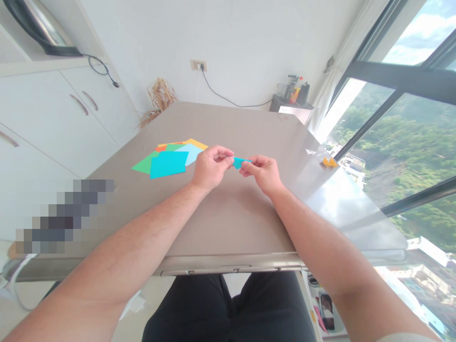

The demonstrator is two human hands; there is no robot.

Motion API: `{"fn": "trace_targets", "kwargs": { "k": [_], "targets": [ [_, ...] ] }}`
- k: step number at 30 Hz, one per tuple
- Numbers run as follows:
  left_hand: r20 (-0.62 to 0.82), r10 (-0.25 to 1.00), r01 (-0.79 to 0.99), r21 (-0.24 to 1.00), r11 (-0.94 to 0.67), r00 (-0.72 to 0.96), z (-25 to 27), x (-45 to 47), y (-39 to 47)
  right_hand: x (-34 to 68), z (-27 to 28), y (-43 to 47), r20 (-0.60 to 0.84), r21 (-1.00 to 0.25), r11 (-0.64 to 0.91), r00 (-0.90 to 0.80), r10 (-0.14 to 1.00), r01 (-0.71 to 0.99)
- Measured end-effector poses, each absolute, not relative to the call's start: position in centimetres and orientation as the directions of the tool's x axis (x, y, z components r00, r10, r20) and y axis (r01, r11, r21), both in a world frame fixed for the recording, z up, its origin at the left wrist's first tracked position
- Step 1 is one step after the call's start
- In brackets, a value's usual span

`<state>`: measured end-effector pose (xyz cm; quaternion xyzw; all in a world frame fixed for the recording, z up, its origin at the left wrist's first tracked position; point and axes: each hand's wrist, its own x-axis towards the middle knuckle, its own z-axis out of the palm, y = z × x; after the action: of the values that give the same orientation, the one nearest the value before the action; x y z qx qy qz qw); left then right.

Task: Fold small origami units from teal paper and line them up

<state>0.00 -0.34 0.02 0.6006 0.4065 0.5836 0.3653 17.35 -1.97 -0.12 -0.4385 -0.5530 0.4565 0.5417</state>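
Note:
Between my two hands, a small folded piece of blue paper (239, 163) is held above the table. My left hand (212, 165) pinches its left end between thumb and fingers. On the other side, my right hand (261, 172) grips the right end, thumb in front. The fingers cover much of the paper, so its full shape is hidden. Just left of my left hand lies a fanned pile of coloured paper sheets, with a blue sheet (169, 164) on top. Green paper (144, 164), light blue paper (192, 153) and orange-yellow paper (195, 142) show from under it.
A small folded orange paper piece (329, 162) sits near the table's right edge by the window. The grey-brown table (231, 218) has its front edge at my lap. Dried stalks (160, 95) stand beyond the far left corner; a low cabinet (292, 111) holding bottles is at the back right.

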Motion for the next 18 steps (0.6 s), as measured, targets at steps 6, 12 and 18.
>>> {"fn": "trace_targets", "kwargs": {
  "k": [6,12,18],
  "targets": [
    [0.413,0.911,0.067,0.909,-0.412,-0.002,-0.03,-0.10,-0.25,17.48,-0.26,-1.90,0.220,-0.975,0.219,-0.043,0.975,-0.032],
    [0.430,0.903,0.067,0.901,-0.429,0.013,0.02,-0.10,-0.40,17.52,-0.29,-1.93,0.232,-0.971,0.227,-0.056,0.971,-0.073],
    [0.425,0.904,0.064,0.902,-0.427,0.043,-0.26,-0.06,-0.27,17.77,-0.59,-2.11,0.217,-0.976,0.217,-0.045,0.975,-0.015]
  ]
}}
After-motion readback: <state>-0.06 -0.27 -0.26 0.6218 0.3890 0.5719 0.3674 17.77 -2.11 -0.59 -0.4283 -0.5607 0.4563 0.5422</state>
